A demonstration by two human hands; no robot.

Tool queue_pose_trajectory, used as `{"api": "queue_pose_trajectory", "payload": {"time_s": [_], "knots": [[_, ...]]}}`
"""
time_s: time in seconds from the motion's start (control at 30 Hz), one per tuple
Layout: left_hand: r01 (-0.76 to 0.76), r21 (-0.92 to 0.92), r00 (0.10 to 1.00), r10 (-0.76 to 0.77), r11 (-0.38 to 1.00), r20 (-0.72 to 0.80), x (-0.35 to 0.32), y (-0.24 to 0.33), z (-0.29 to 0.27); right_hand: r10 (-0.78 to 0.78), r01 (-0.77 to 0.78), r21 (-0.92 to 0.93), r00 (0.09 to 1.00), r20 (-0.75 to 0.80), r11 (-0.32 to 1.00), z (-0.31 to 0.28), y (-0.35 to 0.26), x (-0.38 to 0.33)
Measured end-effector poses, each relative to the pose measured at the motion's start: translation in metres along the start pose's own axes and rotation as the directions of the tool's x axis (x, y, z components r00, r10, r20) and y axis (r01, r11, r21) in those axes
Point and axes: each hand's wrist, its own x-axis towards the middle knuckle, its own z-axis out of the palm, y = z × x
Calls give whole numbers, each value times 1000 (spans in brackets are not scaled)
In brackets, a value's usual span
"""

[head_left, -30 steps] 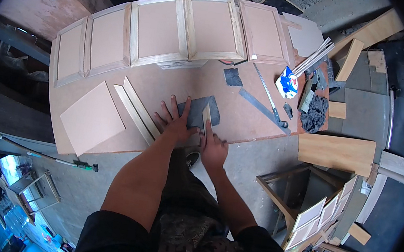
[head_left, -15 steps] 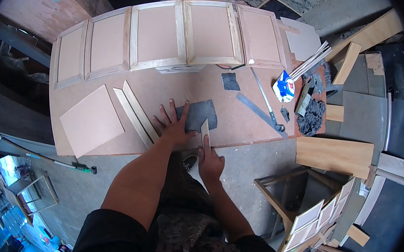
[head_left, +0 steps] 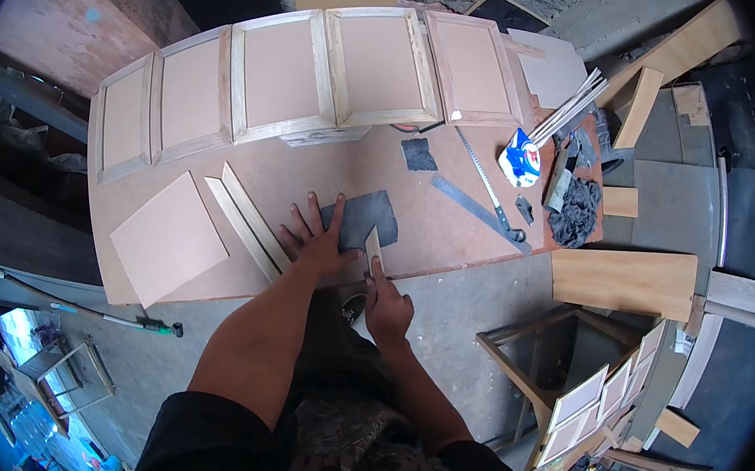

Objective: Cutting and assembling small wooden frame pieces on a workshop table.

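My left hand (head_left: 317, 246) lies flat with its fingers spread, resting over the left part of a dark grey sheet of sandpaper (head_left: 367, 214) at the near edge of the table (head_left: 437, 242). My right hand (head_left: 390, 312) is closed around a short, pale strip of wood (head_left: 374, 246). The strip's far end rests against the sandpaper's near right part, and its near end is hidden in my fingers. Left of my hands, two long, thin wooden mouldings (head_left: 248, 222) lie side by side. Beyond them is a loose square panel (head_left: 170, 237).
Framed panels (head_left: 284, 69) stand in a row along the table's far side. To the right lie a handsaw (head_left: 484, 182), a metal straightedge (head_left: 472, 207), a small sandpaper piece (head_left: 419, 154), a blue-and-white bag (head_left: 521, 159) and a dark crumpled cloth (head_left: 575, 215). A wooden frame (head_left: 523, 380) stands on the floor.
The whole view has shifted slightly, so the table's things appear a little further left. Both hands keep nearly the same place on the sandpaper, and the right one still grips the wood strip.
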Motion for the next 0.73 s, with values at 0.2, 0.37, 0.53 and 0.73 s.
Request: {"api": "queue_pose_trajectory", "payload": {"time_s": [0.2,0.37,0.53,0.73], "knots": [[-23,23,1000,23,999,8,1,2,7,-12,13,4,992,-125,1000,2,-13,76],[0,23,1000,0,1000,16,-2,1,1,-17,20,34,997,-81,999,0,4,-2],[7,22,1000,-8,1000,15,-4,1,-5,-25,34,74,992,-122,997,-5,-14,54],[1,42,1000,-2,999,19,-1,1,-1,6,-1,140,999,-34,990,11,3,36]]}}
